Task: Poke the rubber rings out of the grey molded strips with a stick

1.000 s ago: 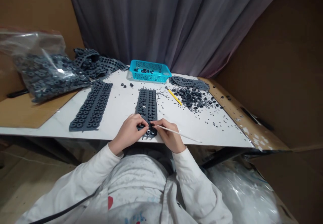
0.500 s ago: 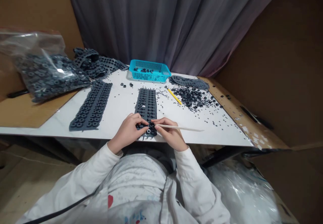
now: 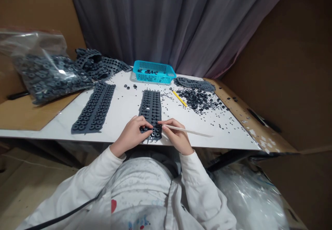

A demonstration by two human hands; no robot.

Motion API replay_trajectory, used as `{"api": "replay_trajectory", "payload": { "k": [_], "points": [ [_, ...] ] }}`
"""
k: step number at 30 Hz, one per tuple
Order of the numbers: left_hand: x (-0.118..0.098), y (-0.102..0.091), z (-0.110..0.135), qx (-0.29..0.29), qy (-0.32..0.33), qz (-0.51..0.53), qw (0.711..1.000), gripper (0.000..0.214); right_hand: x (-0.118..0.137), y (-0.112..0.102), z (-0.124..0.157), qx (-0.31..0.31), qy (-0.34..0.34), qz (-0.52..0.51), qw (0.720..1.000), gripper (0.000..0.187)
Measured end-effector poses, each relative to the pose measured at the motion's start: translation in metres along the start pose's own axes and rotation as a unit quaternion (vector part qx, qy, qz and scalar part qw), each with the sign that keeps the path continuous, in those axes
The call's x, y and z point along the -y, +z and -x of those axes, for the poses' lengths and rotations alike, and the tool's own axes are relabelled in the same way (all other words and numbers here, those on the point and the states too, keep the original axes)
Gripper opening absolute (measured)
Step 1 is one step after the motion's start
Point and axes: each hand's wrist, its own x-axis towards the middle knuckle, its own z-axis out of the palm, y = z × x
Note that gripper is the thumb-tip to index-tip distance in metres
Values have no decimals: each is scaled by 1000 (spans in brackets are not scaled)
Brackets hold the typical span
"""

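The dark grey rubber strip of moulded rings (image 3: 150, 109) lies lengthwise on the white tabletop (image 3: 124, 112), straight in front of the seated person, its near end hanging just over the table's front edge. The left hand (image 3: 132, 135) is curled down on that near end, thumb and fingertips pinched closed on the rubber. The right hand (image 3: 176, 136) sits just beside it, fingers closed around a thin pale wooden stick (image 3: 192, 131) held like a pen, its tip at the strip's right edge and its tail pointing off to the right. A second, wider grey ring strip (image 3: 94, 107) lies well off to the left. Right of the worked strip are a yellow pencil (image 3: 179, 98) and a loose pile of small dark rubber rings (image 3: 197, 100) with crumbs scattered about. At the back stands a turquoise plastic mesh basket (image 3: 154, 72) with a few rings in it, and a clear plastic bag of grey parts (image 3: 46, 74) rests far left.
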Motion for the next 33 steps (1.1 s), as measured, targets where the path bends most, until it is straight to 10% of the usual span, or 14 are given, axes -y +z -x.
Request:
{"api": "replay_trajectory", "payload": {
  "k": [33],
  "points": [
    [2,2,-2,9,-10,1,1000,15,-2,4,1,83,-118,98,985,13]
  ]
}}
